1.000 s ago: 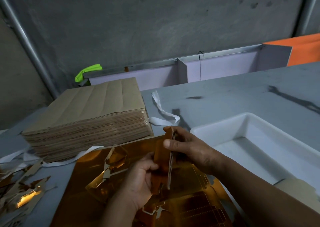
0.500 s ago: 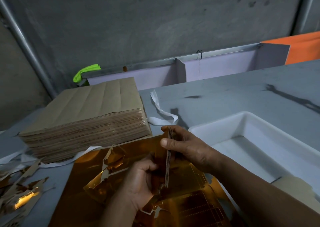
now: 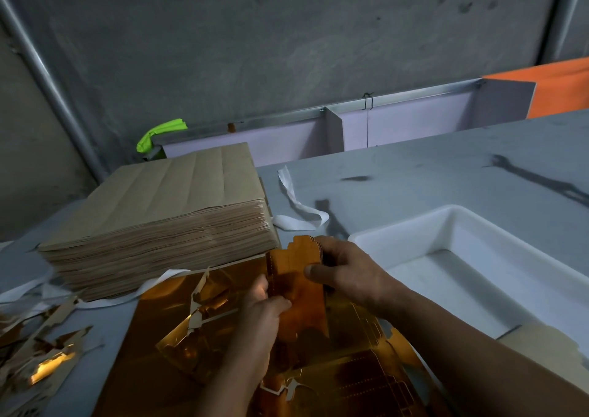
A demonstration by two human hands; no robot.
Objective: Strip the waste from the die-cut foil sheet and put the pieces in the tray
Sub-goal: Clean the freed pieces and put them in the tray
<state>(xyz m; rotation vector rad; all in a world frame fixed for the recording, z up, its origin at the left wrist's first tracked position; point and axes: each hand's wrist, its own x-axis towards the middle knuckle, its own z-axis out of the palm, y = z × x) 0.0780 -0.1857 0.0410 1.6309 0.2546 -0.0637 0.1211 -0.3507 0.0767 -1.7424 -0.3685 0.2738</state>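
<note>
Gripping pieces [image 3: 294, 268], right hand [image 3: 349, 275] seemingly curled.

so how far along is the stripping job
Done: stripped waste scraps lie far left. In hand: left hand and right hand grip a bundle of cut pieces over the foil sheet. Left: bundle not yet in the tray; more die-cut outlines show in the sheet.
</note>
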